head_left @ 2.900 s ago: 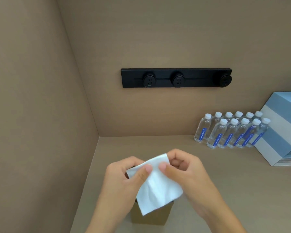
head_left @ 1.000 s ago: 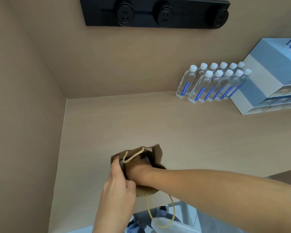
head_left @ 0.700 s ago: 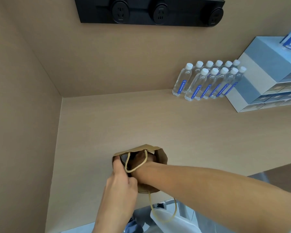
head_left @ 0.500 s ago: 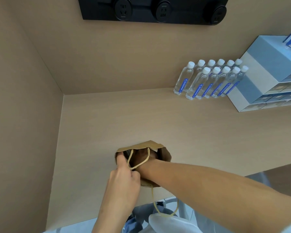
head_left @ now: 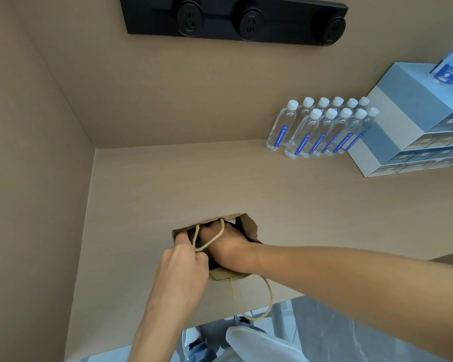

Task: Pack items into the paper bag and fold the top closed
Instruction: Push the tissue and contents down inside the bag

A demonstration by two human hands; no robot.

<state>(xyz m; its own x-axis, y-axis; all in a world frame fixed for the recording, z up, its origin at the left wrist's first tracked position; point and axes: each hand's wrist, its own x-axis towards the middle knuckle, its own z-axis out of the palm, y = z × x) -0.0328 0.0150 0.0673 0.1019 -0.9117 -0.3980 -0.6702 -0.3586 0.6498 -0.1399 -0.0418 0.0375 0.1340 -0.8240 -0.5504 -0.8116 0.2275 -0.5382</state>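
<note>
A small brown paper bag (head_left: pixel 247 227) stands open on the beige counter near its front edge. My left hand (head_left: pixel 181 267) pinches the bag's left rim and holds the mouth apart. My right hand (head_left: pixel 226 242) reaches down into the bag; its fingers are hidden inside, so I cannot tell what they hold. One yellow cord handle (head_left: pixel 209 237) loops over my right wrist. The other cord handle (head_left: pixel 256 301) hangs over the counter's edge. A sliver of white shows at the bag's far inner rim.
Several water bottles (head_left: pixel 322 129) stand in rows at the back right, beside stacked blue and white boxes (head_left: pixel 413 118). A black socket strip (head_left: pixel 236 20) is on the back wall. A side wall closes off the left. The counter edge (head_left: pixel 168 340) runs just below the bag.
Earlier both hands held a white tissue above the bag. Since then my right hand has gone into the bag and stays inside, while my left hand holds the rim. The view shifted slightly.
</note>
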